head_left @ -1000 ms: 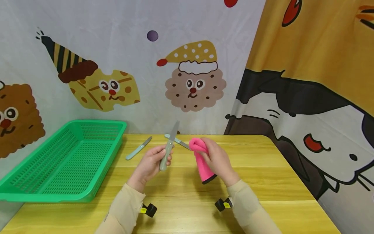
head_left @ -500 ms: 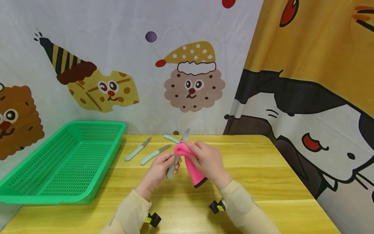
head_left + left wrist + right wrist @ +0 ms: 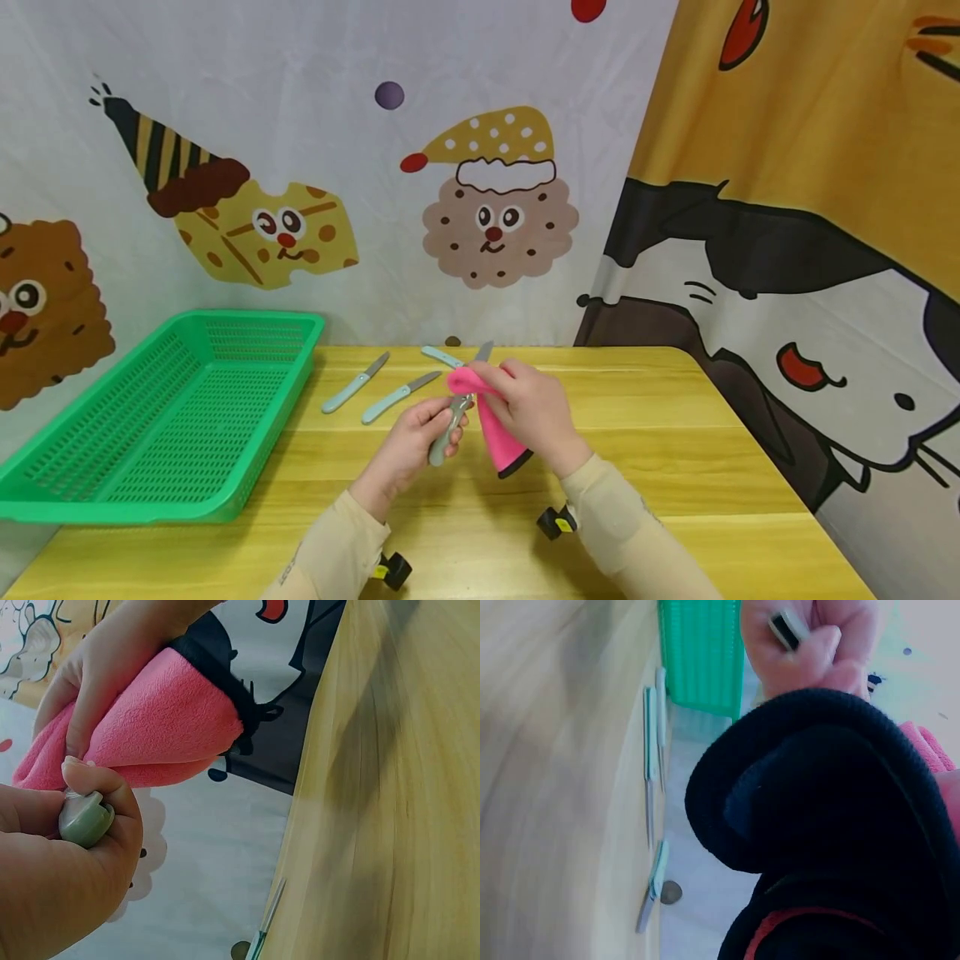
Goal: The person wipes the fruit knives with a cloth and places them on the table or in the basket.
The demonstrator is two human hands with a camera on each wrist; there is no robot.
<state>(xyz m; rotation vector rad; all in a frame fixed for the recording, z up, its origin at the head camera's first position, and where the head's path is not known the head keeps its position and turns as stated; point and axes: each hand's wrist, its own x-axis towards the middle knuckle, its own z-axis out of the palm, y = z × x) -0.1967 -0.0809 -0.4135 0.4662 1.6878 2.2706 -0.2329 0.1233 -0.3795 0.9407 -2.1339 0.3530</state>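
Observation:
My left hand grips a knife by its grey-green handle, the blade slanting up and away to the right. In the left wrist view, the handle's end pokes out between thumb and fingers. A fuzzy pink cloth with a black hem hangs from my right hand, which pinches it folded across the knife near where blade meets handle. Only the blade's outer part shows beyond the cloth. Seen from the right wrist, the dark hem covers much of the view.
Behind the hands on the wooden table lie three more knives with pale blue-green handles: one at left, one nearer, one at back. A green plastic basket stands at left. A printed curtain hangs behind.
My right hand has brought the cloth leftward onto the knife's blade. The held knife has shifted right and lower, uncovering another knife on the table. Over the last half second it tilted slightly further right.

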